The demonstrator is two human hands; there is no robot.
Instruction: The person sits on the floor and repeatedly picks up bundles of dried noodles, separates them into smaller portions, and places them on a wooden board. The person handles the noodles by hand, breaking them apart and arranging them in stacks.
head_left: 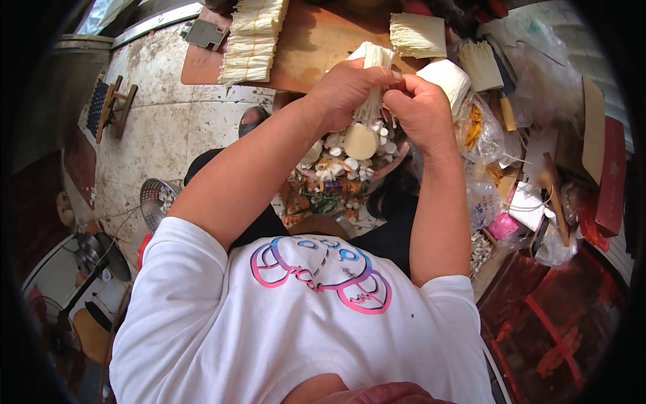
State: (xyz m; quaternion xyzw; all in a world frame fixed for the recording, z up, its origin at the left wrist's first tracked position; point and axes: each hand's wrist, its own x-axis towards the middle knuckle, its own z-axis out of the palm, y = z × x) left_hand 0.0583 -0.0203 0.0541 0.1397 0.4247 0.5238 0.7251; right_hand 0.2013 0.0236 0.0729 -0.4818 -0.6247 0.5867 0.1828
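Observation:
My left hand (pixel 342 93) is wrapped round a bundle of thin white strands (pixel 369 108) that look like enoki mushrooms, held above the near edge of the board. Close against its thumb, my right hand (pixel 424 111) is closed in a pinch at the bundle's side; what lies between those fingertips is hidden. Below both hands stands a tub (pixel 398 161) with white scraps and a pale round slice (pixel 361 141). A long row of similar bundles (pixel 252 42) lies on the board's left part. Another bundle (pixel 418 35) rests at its right, near a larger white clump (pixel 445 79).
A wooden-handled knife (pixel 506 111) lies right of the brown board (pixel 316 40). Plastic bags (pixel 481 131), one with orange bits, and cardboard crowd the right side. At left are a perforated metal basket (pixel 156 202) and a small wooden stool (pixel 116 108) on the tiled floor.

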